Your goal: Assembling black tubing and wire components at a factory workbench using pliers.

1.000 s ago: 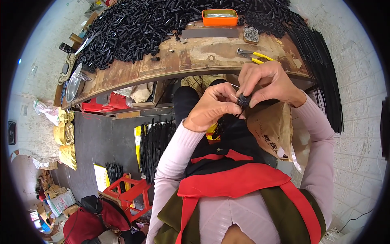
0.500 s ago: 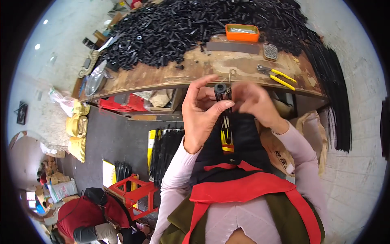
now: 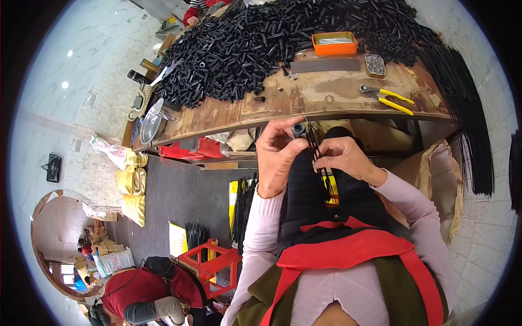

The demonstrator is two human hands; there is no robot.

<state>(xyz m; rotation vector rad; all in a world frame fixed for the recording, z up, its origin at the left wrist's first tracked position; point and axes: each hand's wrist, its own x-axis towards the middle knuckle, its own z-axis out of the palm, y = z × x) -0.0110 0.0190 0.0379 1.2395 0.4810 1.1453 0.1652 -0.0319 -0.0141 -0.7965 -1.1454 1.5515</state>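
Observation:
Just off the bench's near edge, my left hand is closed round a short black tubular piece, whose round hollow end faces up between thumb and fingers. Several thin black rods hang down beside the piece, over my dark trouser legs. On their right, my right hand pinches at these rods with thumb and fingertips. Whether the rods are joined to the tubular piece cannot be made out. A thin metal wire or pin seems to stick up near the piece.
A heap of short black tubular parts covers the far bench. Yellow-handled pliers, an orange box and a small tin lie on it. Long black rods droop off its right end. A person bends near a red stool.
My right hand has come down from beside the top of the piece and now pinches the rods lower. The view has shifted, and a person's hand shows behind the heap.

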